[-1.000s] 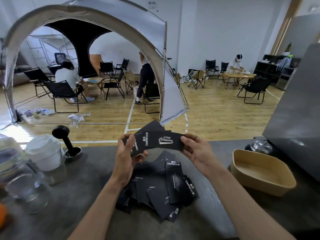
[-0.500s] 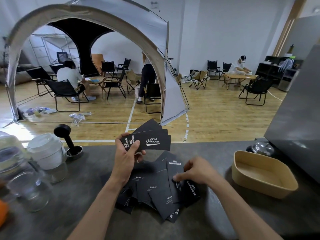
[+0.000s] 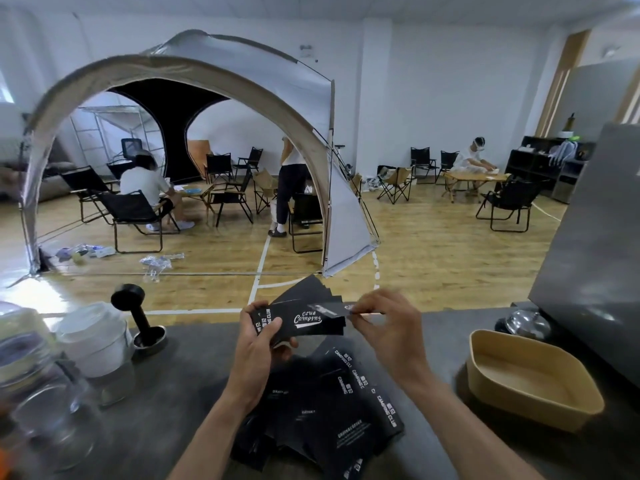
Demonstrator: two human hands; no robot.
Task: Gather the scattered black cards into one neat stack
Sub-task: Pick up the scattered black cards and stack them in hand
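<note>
My left hand [image 3: 258, 348] grips a fanned bunch of black cards [image 3: 304, 315] with white "Camping Club" print, held above the dark counter [image 3: 180, 393]. My right hand [image 3: 388, 323] pinches the end of one black card [image 3: 329, 309] at the right side of that bunch, laid on its top. Below both hands a loose pile of several black cards [image 3: 332, 414] lies spread on the counter, overlapping at different angles.
A tan tray [image 3: 533, 382] stands on the counter to the right, with a metal bell [image 3: 523, 323] behind it. On the left are a black tamper [image 3: 135, 313], a white cup stack [image 3: 95, 341] and glass jars [image 3: 41, 410]. A grey panel [image 3: 595, 244] rises at far right.
My right hand has come up from the pile on the counter with a card and brought it to the right end of the bunch in my left hand.
</note>
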